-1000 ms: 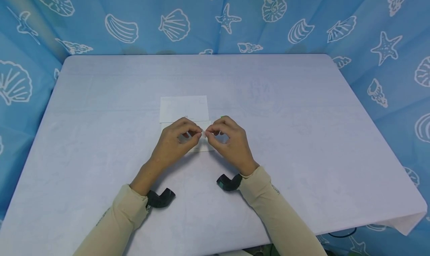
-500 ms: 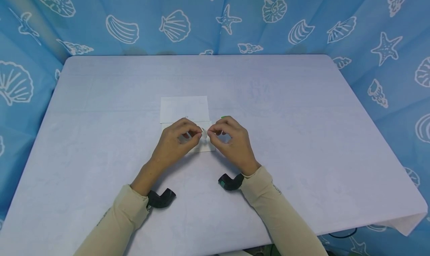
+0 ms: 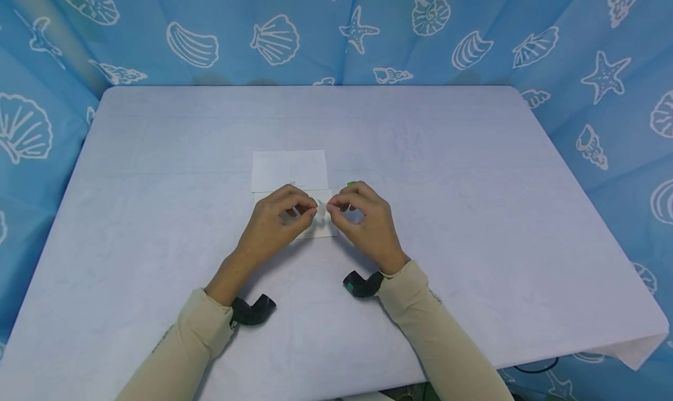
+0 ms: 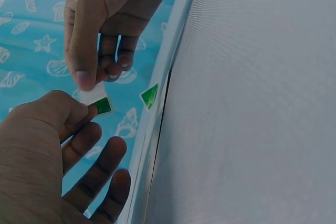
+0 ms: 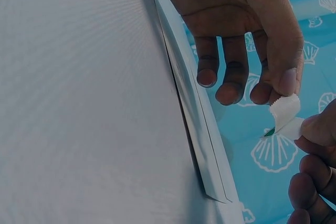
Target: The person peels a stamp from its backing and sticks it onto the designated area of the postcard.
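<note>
Between both hands, over the white sheet or card point(image 3: 289, 170), is a small green sticker point(image 4: 103, 106) with a white border. My left hand point(image 3: 276, 217) pinches it between thumb and index finger, its other fingers spread apart in the left wrist view. My right hand point(image 3: 365, 220) pinches a white strip point(image 5: 286, 108) with a jagged edge, bent back from the sticker; the two pieces still meet in the right wrist view. Fingertips cover part of both. Beyond the hands a second green piece point(image 4: 149, 96), triangular and white-edged, shows near the table edge.
A white cloth point(image 3: 473, 214) covers the table. Blue curtain point(image 3: 315, 33) with white shell prints hangs behind and at the sides. Black curved wrist pieces point(image 3: 253, 310) stick out from both sleeves. The white card has a crease or seam across its middle.
My right hand has moved slightly to the right, widening the small gap between the fingertips. The left hand has stayed almost still.
</note>
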The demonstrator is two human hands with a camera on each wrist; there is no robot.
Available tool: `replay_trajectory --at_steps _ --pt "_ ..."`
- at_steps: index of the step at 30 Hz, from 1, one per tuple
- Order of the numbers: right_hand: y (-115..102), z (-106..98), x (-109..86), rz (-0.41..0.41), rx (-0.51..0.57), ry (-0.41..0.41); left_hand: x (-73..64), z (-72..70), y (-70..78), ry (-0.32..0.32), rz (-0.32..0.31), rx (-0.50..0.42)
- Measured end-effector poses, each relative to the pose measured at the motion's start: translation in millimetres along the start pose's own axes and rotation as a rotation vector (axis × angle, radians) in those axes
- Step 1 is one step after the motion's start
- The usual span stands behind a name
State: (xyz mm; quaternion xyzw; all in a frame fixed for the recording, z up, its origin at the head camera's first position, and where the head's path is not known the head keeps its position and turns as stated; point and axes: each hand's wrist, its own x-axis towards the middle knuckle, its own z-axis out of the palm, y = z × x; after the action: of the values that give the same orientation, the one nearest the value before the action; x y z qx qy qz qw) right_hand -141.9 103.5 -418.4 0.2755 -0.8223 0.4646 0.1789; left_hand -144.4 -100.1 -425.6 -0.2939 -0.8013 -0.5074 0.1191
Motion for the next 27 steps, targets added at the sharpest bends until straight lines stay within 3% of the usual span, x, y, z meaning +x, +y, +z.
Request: replay_trajectory --at_steps 2,10,20,27 --pt "0.1 -0.2 -0.2 0.002 0.000 0.002 0.2 0.2 -0.3 -0.004 -0.003 0.006" --pt "-35.7 -10.4 9.3 0.007 0.025 0.012 0.2 -0.4 1.5 -0.002 -0.004 0.007" --pt "-30.6 -11.2 7.5 0.006 0.021 0.016 0.4 0.0 2.5 0.000 -0.011 0.004" --pt "-3.5 -5.1 0.1 0.020 0.009 0.010 0.3 -0.2 2.8 0.004 -0.003 0.000"
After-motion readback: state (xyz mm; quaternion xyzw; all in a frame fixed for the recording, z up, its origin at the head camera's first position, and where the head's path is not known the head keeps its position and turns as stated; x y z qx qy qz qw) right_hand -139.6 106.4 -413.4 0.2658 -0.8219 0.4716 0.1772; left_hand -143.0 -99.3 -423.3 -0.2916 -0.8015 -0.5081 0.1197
